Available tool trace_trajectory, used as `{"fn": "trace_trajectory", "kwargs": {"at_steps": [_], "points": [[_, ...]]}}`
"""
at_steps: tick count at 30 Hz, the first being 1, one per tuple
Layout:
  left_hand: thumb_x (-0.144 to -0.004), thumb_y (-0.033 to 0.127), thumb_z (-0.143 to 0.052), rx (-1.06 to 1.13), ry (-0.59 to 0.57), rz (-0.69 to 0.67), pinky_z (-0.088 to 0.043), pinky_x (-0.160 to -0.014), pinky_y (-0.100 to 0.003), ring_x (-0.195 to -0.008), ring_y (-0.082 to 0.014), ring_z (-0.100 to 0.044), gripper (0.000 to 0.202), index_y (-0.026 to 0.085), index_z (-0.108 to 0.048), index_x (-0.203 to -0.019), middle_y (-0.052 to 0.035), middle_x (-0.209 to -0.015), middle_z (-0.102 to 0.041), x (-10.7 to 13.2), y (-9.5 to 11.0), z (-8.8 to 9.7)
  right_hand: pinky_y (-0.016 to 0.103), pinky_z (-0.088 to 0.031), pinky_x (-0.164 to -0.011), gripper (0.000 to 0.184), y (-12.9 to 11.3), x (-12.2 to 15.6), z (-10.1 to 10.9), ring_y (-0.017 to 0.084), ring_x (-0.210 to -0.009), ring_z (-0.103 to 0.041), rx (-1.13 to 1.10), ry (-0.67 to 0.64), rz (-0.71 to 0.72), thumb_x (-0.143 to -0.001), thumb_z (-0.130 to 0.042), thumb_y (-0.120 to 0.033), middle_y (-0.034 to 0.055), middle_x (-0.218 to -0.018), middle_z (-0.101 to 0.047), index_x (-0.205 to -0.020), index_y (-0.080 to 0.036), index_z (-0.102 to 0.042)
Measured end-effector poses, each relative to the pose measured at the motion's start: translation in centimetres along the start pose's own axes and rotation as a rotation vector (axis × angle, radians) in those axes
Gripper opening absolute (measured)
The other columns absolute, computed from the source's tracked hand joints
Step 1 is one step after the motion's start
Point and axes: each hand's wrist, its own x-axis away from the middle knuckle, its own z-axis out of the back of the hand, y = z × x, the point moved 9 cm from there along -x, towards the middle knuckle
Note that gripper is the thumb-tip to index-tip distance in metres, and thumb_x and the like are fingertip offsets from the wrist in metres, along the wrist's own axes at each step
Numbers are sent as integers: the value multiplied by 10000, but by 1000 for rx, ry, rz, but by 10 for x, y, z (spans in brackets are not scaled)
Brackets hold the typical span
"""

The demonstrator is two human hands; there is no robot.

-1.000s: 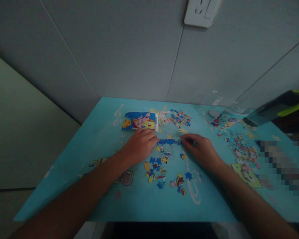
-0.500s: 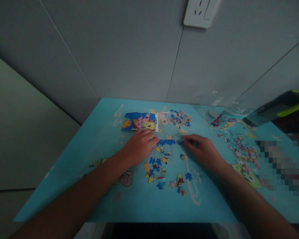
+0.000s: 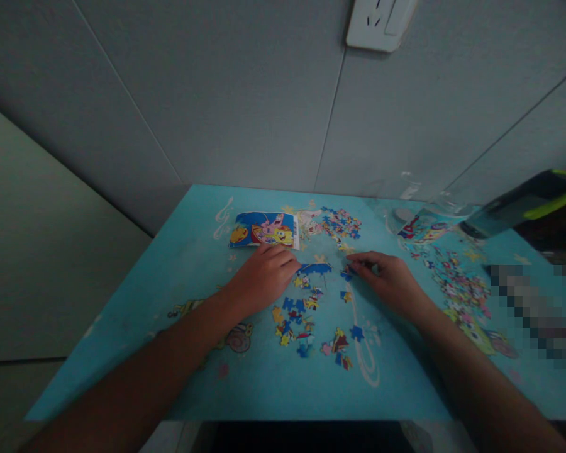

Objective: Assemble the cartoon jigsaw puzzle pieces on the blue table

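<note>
Both my hands rest on a turquoise cartoon-printed table. My left hand lies palm down with its fingers together, their tips touching the left end of a short joined strip of blue puzzle pieces. My right hand has its fingers curled and pinches a small blue puzzle piece just right of that strip. Several loose coloured pieces lie scattered below the strip, toward me. A colourful cartoon picture card lies just beyond my left hand.
More loose pieces form a heap at the back and a spread at the right. A clear container and a dark bottle with a green band stand at the back right. A grey wall with a socket rises behind.
My right hand has drawn slightly right, away from the blue strip, with the small piece in its fingertips. My left hand has stayed put.
</note>
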Motion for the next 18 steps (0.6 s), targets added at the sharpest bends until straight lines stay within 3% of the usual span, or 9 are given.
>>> {"fn": "trace_trajectory", "kwargs": {"at_steps": [8, 18], "points": [[-999, 155, -537, -13, -36, 9, -399, -892, -397, -1011, -229, -598, 183, 172, -693, -1092, -64, -1043, -700, -1, 1, -2, 376, -541, -895, 270, -14, 4, -12, 243, -971, -685, 121, -139, 192, -938, -632, -285, 72, -1074, -727, -1172, -279, -766], [-1011, 170, -523, -8, -29, 1, -405, -871, -391, -996, -226, -594, 184, 181, -694, -1076, -58, -1033, -697, 0, 1, -2, 378, -530, -916, 158, -18, 4, -10, 241, -968, -681, 117, -130, 186, -897, -676, -271, 53, -1039, -731, -1021, -270, -775]]}}
